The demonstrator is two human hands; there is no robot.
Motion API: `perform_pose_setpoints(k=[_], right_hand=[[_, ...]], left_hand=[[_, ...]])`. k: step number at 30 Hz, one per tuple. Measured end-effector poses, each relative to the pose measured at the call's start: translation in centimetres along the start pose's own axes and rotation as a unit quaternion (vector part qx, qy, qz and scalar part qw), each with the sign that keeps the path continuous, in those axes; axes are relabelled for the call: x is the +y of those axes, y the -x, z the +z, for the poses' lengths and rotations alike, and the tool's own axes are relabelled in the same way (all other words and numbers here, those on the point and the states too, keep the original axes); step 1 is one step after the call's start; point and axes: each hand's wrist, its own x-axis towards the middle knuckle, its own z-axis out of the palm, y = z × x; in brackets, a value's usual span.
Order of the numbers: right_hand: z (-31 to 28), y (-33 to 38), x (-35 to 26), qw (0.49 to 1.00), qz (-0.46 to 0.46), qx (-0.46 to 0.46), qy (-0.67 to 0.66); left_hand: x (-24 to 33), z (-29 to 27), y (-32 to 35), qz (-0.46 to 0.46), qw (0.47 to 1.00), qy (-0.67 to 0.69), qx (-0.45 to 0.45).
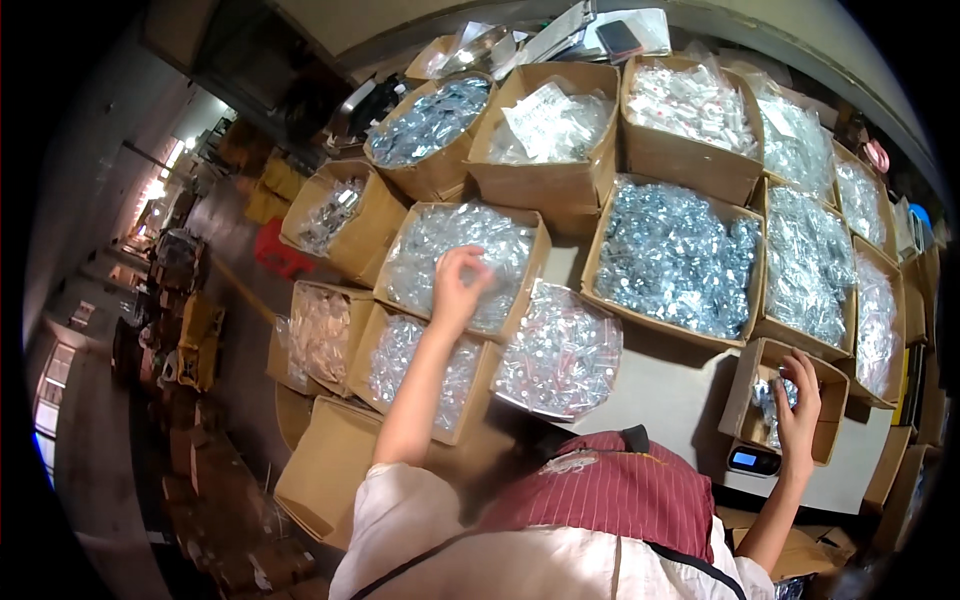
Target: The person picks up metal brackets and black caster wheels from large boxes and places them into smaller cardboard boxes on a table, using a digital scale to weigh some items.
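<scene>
Along the far edge of the surface stand 3 open cardboard boxes: one of grey bagged parts toward the left, one of clear bags with a white sheet on top beside it, and one of whitish bagged pieces to its right. Nearer the middle, a large box of shiny bagged metal parts sits beside a round clear bag of small pieces. More bag-filled boxes line the right edge, and a red stool stands on the floor left of the surface.
</scene>
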Motion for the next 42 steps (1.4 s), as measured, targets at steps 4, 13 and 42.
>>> perform_pose_setpoints(k=[4, 13, 42], right_hand=[[1.7, -0.3, -0.7, 0.999, 0.017, 0.021, -0.021], [5.9, 0.9, -0.4, 0.988, 0.096, 0.042, -0.113], [8.0, -3.2, 0.0, 0.965, 0.064, 0.138, -0.213]], left_hand=[[-0.6, -5.2, -0.8, -0.228, 0.761, 0.603, 0.071], [-8.1, -9.8, 8.0, -0.291, 0.942, 0.15, -0.08], [-24.4, -16.8, 12.1, -0.394, 0.895, -0.188, -0.093]])
